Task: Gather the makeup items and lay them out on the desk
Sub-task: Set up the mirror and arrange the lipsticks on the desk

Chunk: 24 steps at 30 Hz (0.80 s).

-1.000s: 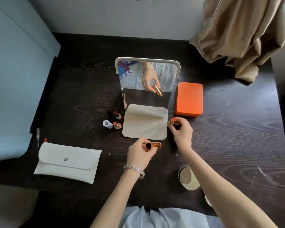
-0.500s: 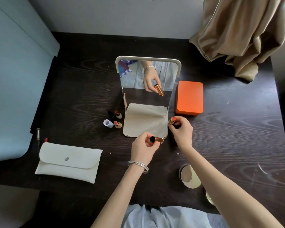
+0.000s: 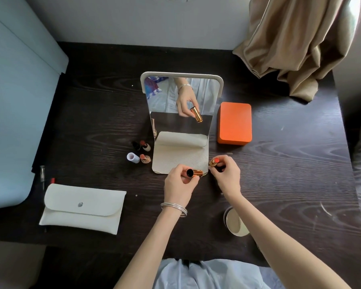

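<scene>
Both hands have come closer together since a second ago, and the left hand [image 3: 180,181] has slid up toward the mirror's cream base flap [image 3: 180,156], carrying the shiny gold lipstick cap [image 3: 194,173] with it.

That cap lies on its side in the left hand's fingers, long way pointing left to right, with its dark open mouth facing left and a bit toward the camera. The left fingers are curled around it in a pinch.

Just to the right, the right hand [image 3: 225,174] pinches the gold lipstick tube with the orange-red tip [image 3: 214,161]. The tube stands nearly upright, its coloured tip up, low over the dark wooden desk [image 3: 290,174]. The two pieces are near each other but not touching.

My guess is the cap goes back on next. For that, the cap's open mouth has to turn round to face the orange tip, because right now it points the wrong way. The left hand is the one closest to doing that.

More makeup is already out by the mirror: two small open lipsticks [image 3: 144,151] and a little white cap [image 3: 133,157]. A white snap-button pouch [image 3: 81,208] lies far left.
</scene>
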Motion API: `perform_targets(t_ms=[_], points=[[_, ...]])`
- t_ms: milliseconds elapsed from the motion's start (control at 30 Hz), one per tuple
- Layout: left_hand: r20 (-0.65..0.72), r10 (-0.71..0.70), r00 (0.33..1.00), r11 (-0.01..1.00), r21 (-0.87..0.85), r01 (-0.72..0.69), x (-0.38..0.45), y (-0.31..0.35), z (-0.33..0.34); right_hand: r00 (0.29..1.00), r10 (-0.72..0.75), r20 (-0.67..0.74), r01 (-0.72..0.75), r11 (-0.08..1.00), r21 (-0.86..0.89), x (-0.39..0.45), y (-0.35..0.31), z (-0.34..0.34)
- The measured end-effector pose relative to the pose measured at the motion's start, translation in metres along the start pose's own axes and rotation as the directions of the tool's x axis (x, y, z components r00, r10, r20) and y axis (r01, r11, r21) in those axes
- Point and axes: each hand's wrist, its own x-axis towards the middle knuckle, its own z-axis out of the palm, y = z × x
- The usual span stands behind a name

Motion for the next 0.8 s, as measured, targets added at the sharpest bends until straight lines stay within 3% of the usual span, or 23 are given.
perform_targets(t_ms=[133,233,333,400,667,800], points=[[0.002,0.028,1.000,1.000,0.012,-0.028,-0.003,0.005,-0.005,0.997,0.078,-0.020,-0.078,0.997,-0.012,-0.006,-0.009,-0.007],[0.022,0.077,0.997,0.997,-0.033,-0.076,-0.007,0.012,-0.013,0.988,0.128,-0.082,-0.117,0.985,0.128,-0.028,-0.027,-0.024],[0.088,0.183,0.979,0.981,-0.080,-0.176,-0.012,0.022,-0.019,0.982,-0.162,0.098,0.144,0.975,0.167,-0.057,-0.048,-0.041],[0.117,0.259,0.959,0.965,-0.075,-0.251,-0.016,0.028,-0.020,0.950,-0.259,0.174,0.234,0.960,0.155,-0.066,-0.056,-0.044],[0.124,0.317,0.940,0.944,-0.135,-0.300,-0.020,0.037,-0.011,0.963,-0.268,-0.006,0.267,0.959,0.090,-0.062,-0.057,-0.047],[0.109,0.235,0.966,0.969,-0.110,-0.223,-0.014,0.031,-0.014,0.974,-0.098,-0.202,0.128,0.982,0.137,-0.029,-0.046,-0.053]])
